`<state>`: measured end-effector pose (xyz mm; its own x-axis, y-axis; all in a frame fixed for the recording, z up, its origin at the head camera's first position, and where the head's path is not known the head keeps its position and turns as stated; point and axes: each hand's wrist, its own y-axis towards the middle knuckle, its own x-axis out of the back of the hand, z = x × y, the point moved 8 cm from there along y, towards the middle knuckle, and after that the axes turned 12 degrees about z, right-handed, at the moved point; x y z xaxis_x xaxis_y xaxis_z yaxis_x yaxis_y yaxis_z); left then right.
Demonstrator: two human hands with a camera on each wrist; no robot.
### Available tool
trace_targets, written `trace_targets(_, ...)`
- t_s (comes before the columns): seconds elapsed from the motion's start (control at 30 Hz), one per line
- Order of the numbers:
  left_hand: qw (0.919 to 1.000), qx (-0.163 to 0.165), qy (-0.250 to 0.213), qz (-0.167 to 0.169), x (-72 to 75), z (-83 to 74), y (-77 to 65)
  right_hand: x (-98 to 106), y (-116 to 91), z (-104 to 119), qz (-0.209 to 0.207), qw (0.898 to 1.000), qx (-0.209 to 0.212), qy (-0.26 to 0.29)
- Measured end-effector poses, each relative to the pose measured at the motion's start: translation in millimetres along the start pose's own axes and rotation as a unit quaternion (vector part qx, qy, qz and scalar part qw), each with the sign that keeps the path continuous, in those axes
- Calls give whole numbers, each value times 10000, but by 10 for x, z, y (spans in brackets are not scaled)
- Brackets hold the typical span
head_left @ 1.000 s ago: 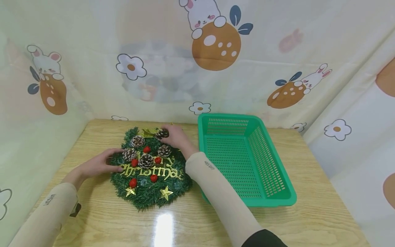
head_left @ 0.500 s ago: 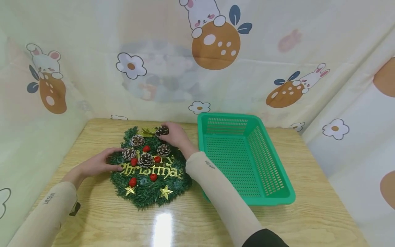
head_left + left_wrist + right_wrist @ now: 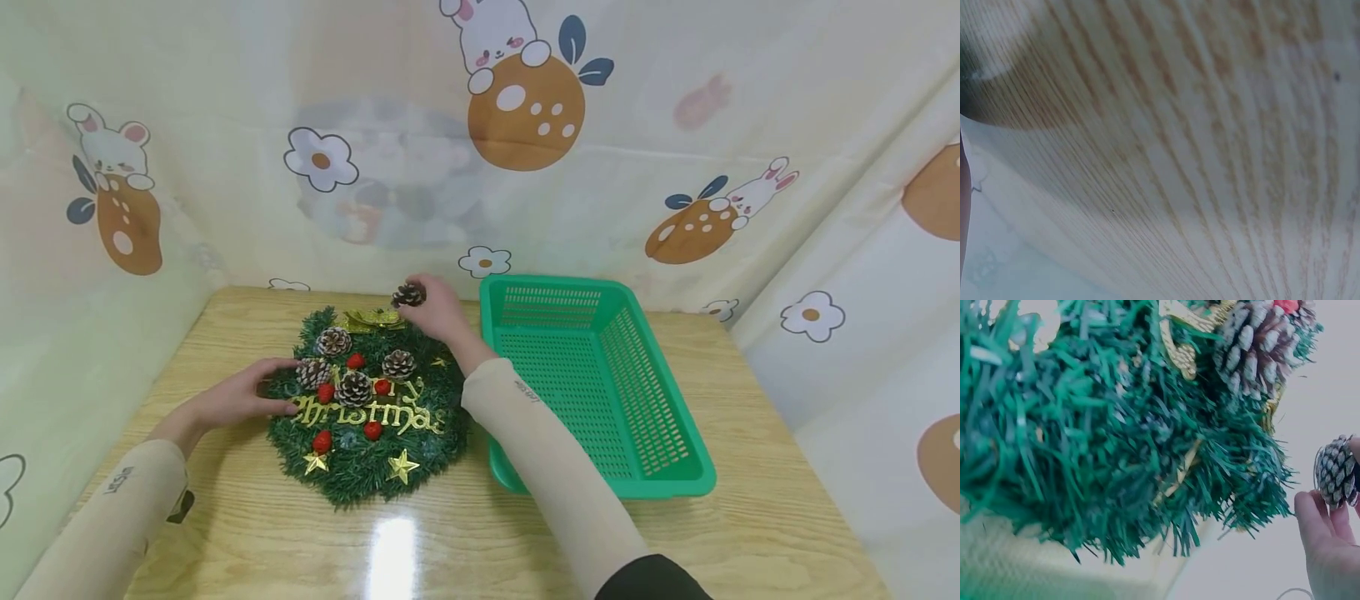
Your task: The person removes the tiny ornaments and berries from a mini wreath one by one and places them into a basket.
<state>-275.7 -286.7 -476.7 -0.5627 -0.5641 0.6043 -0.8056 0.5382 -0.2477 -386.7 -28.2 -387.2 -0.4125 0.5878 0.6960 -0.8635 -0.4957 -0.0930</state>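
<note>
A green Christmas wreath [image 3: 375,467] lies on the table with pine cones, red berries, gold stars and gold lettering on it. My right hand [image 3: 442,312] pinches a loose pine cone [image 3: 408,294] above the wreath's far edge. The right wrist view shows that pine cone [image 3: 1335,472] between thumb and fingers, apart from the greenery [image 3: 1104,444]. At the wreath's left side rests my left hand [image 3: 240,396], thumb and fingers spread and fairly straight against the edge, near another pine cone [image 3: 313,374]. A gold bow [image 3: 371,320] shows at the wreath's top.
A green plastic basket [image 3: 600,492] stands on the right of the wooden table [image 3: 757,500], with my right forearm passing in front of its left rim. Behind is a patterned curtain [image 3: 405,217]. Mostly striped wood grain of the table [image 3: 1179,156] fills the left wrist view.
My right hand has lifted the pine cone up and slightly right, off the wreath, uncovering more of the gold bow. The left hand has stayed in place.
</note>
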Motion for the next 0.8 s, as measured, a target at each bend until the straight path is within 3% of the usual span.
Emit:
trace_targets(0.43, 10000, 28, 8, 20, 13, 5, 0, 340, -89, 25, -265, 9969, -114, 725)
trace_targets(0.8, 10000, 13, -35, 90, 0, 1, 3, 602, -233, 29, -260, 9959, -40, 869)
